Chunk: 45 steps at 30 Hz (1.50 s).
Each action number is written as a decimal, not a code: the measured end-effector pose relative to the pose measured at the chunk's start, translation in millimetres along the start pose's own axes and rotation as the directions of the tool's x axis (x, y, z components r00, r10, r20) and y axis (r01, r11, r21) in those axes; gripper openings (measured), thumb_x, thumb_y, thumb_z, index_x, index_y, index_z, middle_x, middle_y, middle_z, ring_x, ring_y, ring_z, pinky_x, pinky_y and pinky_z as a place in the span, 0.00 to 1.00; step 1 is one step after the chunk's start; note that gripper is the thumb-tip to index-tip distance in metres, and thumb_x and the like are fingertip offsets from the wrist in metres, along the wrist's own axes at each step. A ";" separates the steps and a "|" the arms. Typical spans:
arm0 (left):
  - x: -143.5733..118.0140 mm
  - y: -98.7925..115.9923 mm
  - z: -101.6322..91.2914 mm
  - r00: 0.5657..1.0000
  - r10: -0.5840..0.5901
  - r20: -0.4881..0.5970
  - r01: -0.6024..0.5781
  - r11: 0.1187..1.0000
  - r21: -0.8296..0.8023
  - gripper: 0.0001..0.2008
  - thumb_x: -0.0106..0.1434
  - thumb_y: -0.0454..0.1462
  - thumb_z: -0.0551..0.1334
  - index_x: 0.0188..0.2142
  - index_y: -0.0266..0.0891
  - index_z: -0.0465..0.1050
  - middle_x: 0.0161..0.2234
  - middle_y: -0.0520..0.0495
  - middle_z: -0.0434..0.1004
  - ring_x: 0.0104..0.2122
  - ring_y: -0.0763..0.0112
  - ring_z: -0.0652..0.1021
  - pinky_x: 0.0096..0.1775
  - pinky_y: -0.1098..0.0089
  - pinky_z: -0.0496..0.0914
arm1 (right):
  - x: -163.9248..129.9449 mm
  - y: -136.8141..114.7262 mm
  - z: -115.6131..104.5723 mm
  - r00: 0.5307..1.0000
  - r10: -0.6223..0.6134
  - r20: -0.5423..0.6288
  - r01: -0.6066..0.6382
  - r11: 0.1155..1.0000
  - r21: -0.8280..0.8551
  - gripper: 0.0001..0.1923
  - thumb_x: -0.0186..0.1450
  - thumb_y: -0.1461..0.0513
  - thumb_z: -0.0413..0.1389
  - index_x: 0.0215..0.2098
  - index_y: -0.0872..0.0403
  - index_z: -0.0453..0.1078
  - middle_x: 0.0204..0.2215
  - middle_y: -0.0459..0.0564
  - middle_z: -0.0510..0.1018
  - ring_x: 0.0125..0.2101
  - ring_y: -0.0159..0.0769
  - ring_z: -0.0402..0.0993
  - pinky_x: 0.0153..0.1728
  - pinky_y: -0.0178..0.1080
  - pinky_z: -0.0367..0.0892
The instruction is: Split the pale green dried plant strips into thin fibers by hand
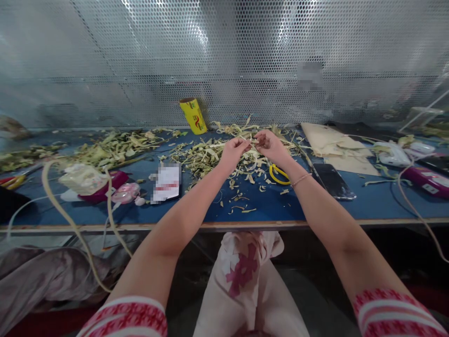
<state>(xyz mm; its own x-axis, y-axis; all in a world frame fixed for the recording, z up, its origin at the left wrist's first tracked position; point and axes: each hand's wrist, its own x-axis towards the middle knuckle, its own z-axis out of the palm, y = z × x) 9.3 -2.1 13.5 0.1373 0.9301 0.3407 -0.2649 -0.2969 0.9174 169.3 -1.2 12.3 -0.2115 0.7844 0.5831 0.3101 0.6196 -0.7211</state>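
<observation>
- Left hand and right hand both pinch one pale strip.
- Much is done: trimmed scraps litter the blue table.
- Yellow scissors lie just near the right wrist.

We look forward and down from a single camera on our head, close over a blue worktable whose near edge crosses the view, facing a perforated metal wall just behind it.
</observation>
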 end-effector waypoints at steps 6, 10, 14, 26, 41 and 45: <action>-4.7 10.1 4.0 0.987 -0.159 0.002 0.156 0.968 -0.198 0.10 0.56 0.32 0.66 0.20 0.36 0.69 0.21 0.51 0.72 0.27 0.77 0.75 0.43 0.70 0.71 | -4.7 -0.6 0.6 0.979 -0.202 0.030 0.204 0.957 -0.207 0.14 0.60 0.57 0.60 0.44 0.50 0.71 0.46 0.54 0.70 0.38 0.37 0.70 0.39 0.42 0.73; -8.5 11.6 5.2 0.990 -0.137 0.021 0.139 0.978 -0.156 0.13 0.56 0.33 0.67 0.19 0.35 0.68 0.22 0.50 0.73 0.27 0.77 0.75 0.43 0.69 0.71 | -7.5 -8.3 -5.0 0.951 -0.306 0.039 0.298 0.881 -0.368 0.07 0.64 0.58 0.56 0.36 0.50 0.76 0.47 0.53 0.71 0.33 0.34 0.68 0.39 0.44 0.70; -7.2 5.6 3.8 0.991 -0.130 0.019 0.131 0.989 -0.069 0.16 0.55 0.38 0.69 0.18 0.35 0.66 0.18 0.53 0.68 0.24 0.79 0.72 0.38 0.71 0.70 | -8.7 -17.1 -9.2 0.914 -0.403 0.042 0.372 0.792 -0.485 0.09 0.65 0.57 0.56 0.33 0.47 0.78 0.48 0.51 0.74 0.39 0.39 0.69 0.47 0.49 0.66; 2.4 -12.7 -2.7 0.993 0.043 0.109 -0.057 0.990 0.130 0.16 0.51 0.47 0.69 0.27 0.34 0.75 0.23 0.50 0.73 0.26 0.77 0.71 0.35 0.71 0.66 | -3.2 -12.7 -1.3 0.956 -0.266 -0.121 0.217 0.923 -0.317 0.09 0.63 0.58 0.58 0.32 0.50 0.80 0.30 0.49 0.79 0.33 0.37 0.73 0.37 0.42 0.70; -5.4 -4.3 0.8 0.993 0.095 0.064 -0.107 0.968 0.228 0.12 0.48 0.41 0.70 0.25 0.35 0.73 0.24 0.51 0.73 0.26 0.76 0.70 0.32 0.71 0.64 | -0.4 -12.6 6.1 0.984 0.107 -0.139 -0.094 0.991 0.099 0.14 0.58 0.52 0.60 0.31 0.54 0.74 0.25 0.47 0.75 0.26 0.33 0.71 0.30 0.39 0.69; -1.0 -6.6 -0.9 0.997 0.075 0.005 -0.075 0.993 0.086 0.09 0.49 0.38 0.69 0.23 0.35 0.73 0.20 0.53 0.70 0.23 0.78 0.68 0.31 0.72 0.63 | -1.5 -15.2 4.5 0.986 0.163 -0.029 -0.158 0.978 0.138 0.19 0.52 0.52 0.65 0.36 0.54 0.70 0.27 0.46 0.73 0.27 0.32 0.71 0.28 0.37 0.70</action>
<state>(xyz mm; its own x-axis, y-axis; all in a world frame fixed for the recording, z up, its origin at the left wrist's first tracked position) 10.0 -0.9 6.9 0.1220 0.9040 0.4097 -0.1916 -0.3836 0.9034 160.7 -11.6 20.7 -0.1308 0.8739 0.4682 0.2087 0.4859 -0.8487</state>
